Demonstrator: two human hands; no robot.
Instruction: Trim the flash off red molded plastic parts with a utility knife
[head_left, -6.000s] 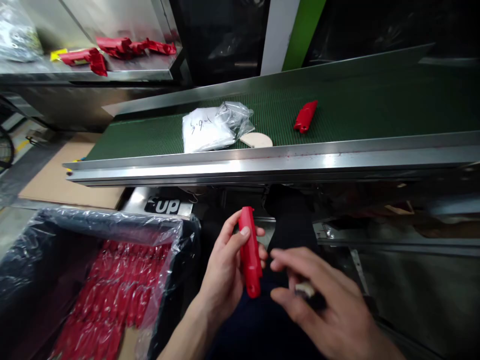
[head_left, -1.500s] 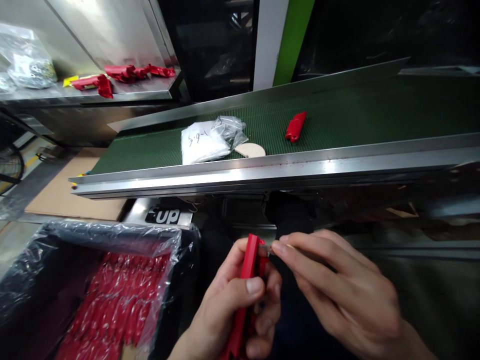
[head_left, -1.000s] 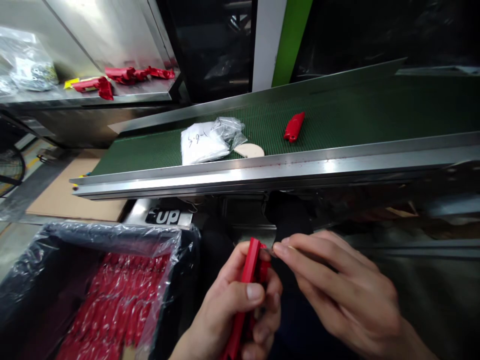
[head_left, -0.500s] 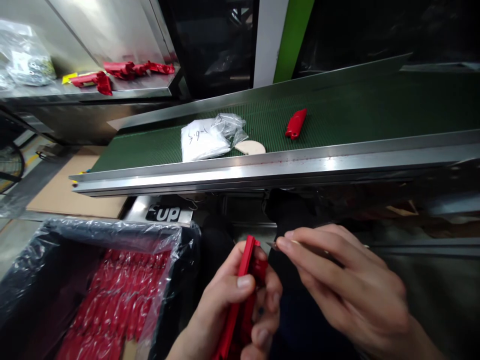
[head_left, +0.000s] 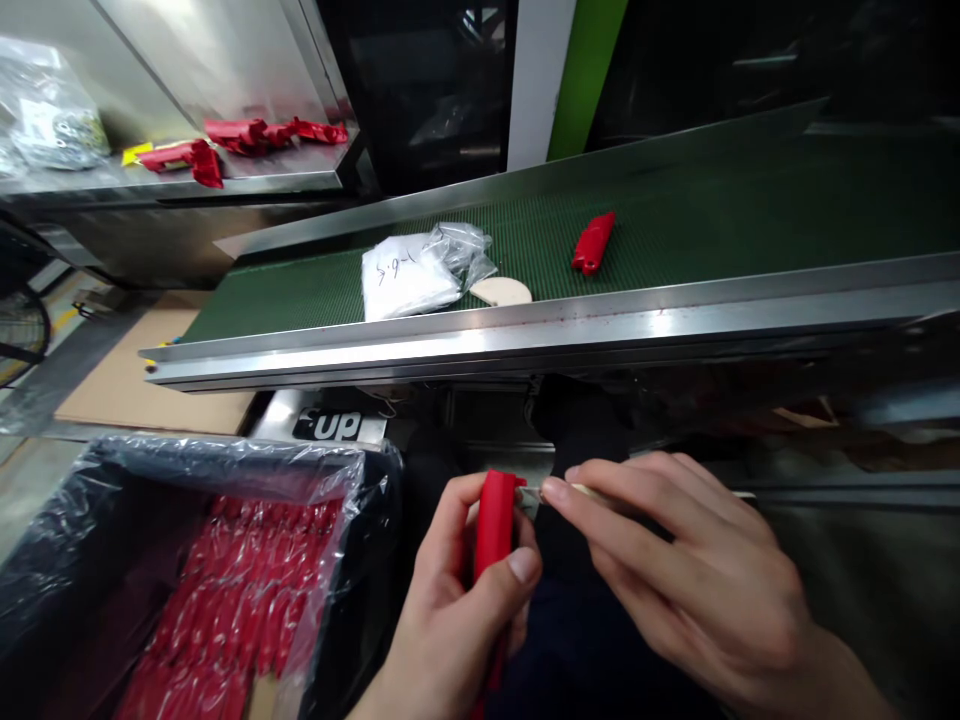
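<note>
My left hand (head_left: 469,590) is closed around a long red plastic part (head_left: 495,525), held upright with its top end showing above the fingers. Its lower end is partly hidden by my hand. To the right, my right hand (head_left: 675,560) pinches a small knife (head_left: 592,492) with a thin blade and a pale handle, mostly covered by the fingers. The blade points left and meets or nearly meets the part's upper right edge, by a small red tab; whether they touch I cannot tell.
Across the front runs a green conveyor belt (head_left: 675,230) with a metal rail. On it lie another red part (head_left: 594,243), a white bag (head_left: 409,277) and a beige disc (head_left: 502,291). A lined bin (head_left: 360,560) at left holds bagged red parts. More red pieces (head_left: 236,135) rest on a metal shelf.
My left hand has turned the red part, so a broad smooth face now shows instead of its narrow edge. The knife has come slightly left, closer to the part's top.
</note>
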